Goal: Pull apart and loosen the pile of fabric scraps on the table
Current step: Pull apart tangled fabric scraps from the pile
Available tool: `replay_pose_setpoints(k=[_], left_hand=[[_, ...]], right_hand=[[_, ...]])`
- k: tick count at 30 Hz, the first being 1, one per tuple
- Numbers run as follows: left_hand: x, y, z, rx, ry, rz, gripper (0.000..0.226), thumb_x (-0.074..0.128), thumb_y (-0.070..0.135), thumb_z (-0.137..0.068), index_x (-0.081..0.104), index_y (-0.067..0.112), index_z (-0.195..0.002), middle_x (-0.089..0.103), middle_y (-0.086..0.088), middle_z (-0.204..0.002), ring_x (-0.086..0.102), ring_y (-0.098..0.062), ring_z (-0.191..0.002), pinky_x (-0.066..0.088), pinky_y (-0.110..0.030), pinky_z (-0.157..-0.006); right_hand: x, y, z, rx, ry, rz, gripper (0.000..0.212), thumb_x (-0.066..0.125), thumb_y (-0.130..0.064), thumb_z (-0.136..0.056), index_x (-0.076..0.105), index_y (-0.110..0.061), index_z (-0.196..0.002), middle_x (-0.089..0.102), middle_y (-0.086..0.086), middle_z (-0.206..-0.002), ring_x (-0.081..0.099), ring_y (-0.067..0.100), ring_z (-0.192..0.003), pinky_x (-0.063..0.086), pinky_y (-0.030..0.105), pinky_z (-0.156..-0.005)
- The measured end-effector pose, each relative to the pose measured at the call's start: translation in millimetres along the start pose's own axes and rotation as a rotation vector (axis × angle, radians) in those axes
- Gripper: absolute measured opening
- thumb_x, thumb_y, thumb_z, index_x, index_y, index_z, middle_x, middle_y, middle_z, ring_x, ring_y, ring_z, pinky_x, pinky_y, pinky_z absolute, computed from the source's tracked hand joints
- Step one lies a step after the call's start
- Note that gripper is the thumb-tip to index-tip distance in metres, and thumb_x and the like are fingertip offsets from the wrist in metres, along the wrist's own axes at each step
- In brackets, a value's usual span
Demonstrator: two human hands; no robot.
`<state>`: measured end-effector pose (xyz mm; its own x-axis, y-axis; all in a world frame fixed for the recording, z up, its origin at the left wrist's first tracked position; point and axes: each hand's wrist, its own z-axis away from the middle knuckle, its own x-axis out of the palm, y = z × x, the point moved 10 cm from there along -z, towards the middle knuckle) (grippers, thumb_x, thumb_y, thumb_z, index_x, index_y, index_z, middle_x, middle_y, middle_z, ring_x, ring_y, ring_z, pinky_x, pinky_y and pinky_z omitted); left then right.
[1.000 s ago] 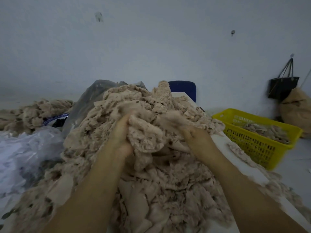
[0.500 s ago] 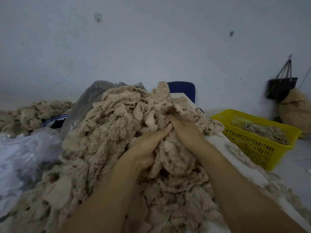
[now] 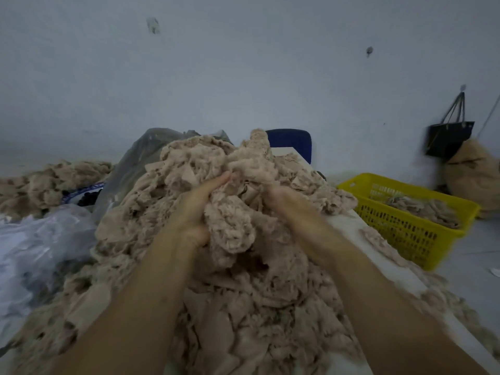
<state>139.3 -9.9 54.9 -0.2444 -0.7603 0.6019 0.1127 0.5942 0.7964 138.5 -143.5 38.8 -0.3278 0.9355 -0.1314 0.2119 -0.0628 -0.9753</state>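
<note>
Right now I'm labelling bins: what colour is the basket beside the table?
Yellow: the basket shows best in the head view.

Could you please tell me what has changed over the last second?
Half a second ago the hands met near the top of the pile of fabric scraps. Now the left hand and right hand have drawn apart, with a clump of scraps between them. The left hand holds it; the right hand's grip is blurred. The yellow basket stayed put.
</note>
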Motion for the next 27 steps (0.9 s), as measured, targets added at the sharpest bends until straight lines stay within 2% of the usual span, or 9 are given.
replay_pose_setpoints(k=[3,5,7,11,14,17,22,24,27], left_hand=[[20,6,-3,0.015,-0.042,0.006,0.019,0.062,0.018,-0.083,0.075,0.009,-0.072,0.070,-0.004,-0.064,0.069,-0.015,-0.057,0.055,-0.022,-0.052],[5,31,-2,0.085,0.014,0.156,0.014,0.059,0.017,-0.085,0.065,0.009,-0.075,0.062,0.000,-0.053,0.059,-0.009,-0.044,0.048,-0.018,-0.042],[-21,54,2,0.126,0.059,0.281,0.015,0.052,0.019,-0.091,0.056,0.013,-0.078,0.056,0.003,-0.051,0.052,-0.005,-0.043,0.046,-0.015,-0.043],[-103,78,10,0.290,0.425,0.065,0.037,0.040,0.020,-0.103,0.073,0.013,-0.090,0.075,-0.004,-0.081,0.071,-0.010,-0.078,0.058,-0.026,-0.077],[-113,51,-1,0.113,0.464,0.024,0.037,0.047,0.025,-0.102,0.057,0.009,-0.134,0.059,-0.014,-0.136,0.059,-0.023,-0.123,0.047,-0.039,-0.104],[-61,9,1,-0.056,0.240,-0.130,0.037,0.071,0.026,-0.082,0.069,0.002,-0.111,0.073,-0.015,-0.103,0.072,-0.026,-0.092,0.059,-0.033,-0.073],[14,-48,8,-0.218,-0.078,-0.523,0.058,0.087,0.036,-0.067,0.068,0.019,-0.119,0.072,-0.005,-0.115,0.069,-0.021,-0.107,0.058,-0.034,-0.082],[20,-54,6,-0.212,-0.087,-0.539,0.049,0.081,0.032,-0.074,0.066,0.022,-0.120,0.073,-0.003,-0.114,0.069,-0.019,-0.106,0.057,-0.034,-0.086],[11,-42,2,-0.139,0.027,-0.485,0.031,0.075,0.021,-0.083,0.069,0.012,-0.112,0.076,-0.007,-0.100,0.074,-0.020,-0.089,0.059,-0.028,-0.069]], right_hand=[[53,9,0,-0.047,-0.227,0.279,0.044,0.064,-0.062,-0.080,0.050,-0.054,-0.121,0.061,-0.043,-0.102,0.057,-0.018,-0.097,0.041,-0.001,-0.072],[32,17,-1,-0.041,-0.136,0.455,0.013,0.064,-0.045,-0.089,0.060,-0.049,-0.101,0.064,-0.033,-0.092,0.060,-0.010,-0.087,0.042,0.005,-0.065],[-9,25,3,0.004,-0.007,0.517,0.010,0.060,-0.037,-0.094,0.062,-0.045,-0.089,0.063,-0.033,-0.082,0.059,-0.011,-0.079,0.041,0.011,-0.060],[-93,23,17,0.063,0.318,0.470,0.028,0.042,-0.031,-0.099,0.069,-0.038,-0.097,0.054,-0.017,-0.069,0.052,0.000,-0.063,0.034,0.025,-0.055],[-84,13,13,0.033,0.294,0.455,0.029,0.040,-0.042,-0.101,0.069,-0.044,-0.098,0.056,-0.022,-0.068,0.051,-0.007,-0.060,0.035,0.017,-0.055],[-43,-16,1,-0.058,0.250,0.232,0.033,0.039,-0.055,-0.100,0.071,-0.047,-0.100,0.066,-0.022,-0.109,0.060,-0.003,-0.102,0.049,0.026,-0.086],[-23,-57,-14,-0.147,0.267,-0.143,0.041,0.036,-0.047,-0.104,0.074,-0.032,-0.095,0.075,-0.005,-0.100,0.071,0.010,-0.095,0.057,0.024,-0.070],[-27,-57,-16,-0.130,0.339,-0.039,0.041,0.036,-0.052,-0.102,0.071,-0.031,-0.106,0.074,-0.007,-0.105,0.069,0.007,-0.098,0.055,0.019,-0.073],[-54,-39,-15,-0.037,0.515,-0.054,0.047,0.038,-0.055,-0.099,0.067,-0.022,-0.115,0.071,0.000,-0.110,0.068,0.016,-0.097,0.056,0.030,-0.079]])
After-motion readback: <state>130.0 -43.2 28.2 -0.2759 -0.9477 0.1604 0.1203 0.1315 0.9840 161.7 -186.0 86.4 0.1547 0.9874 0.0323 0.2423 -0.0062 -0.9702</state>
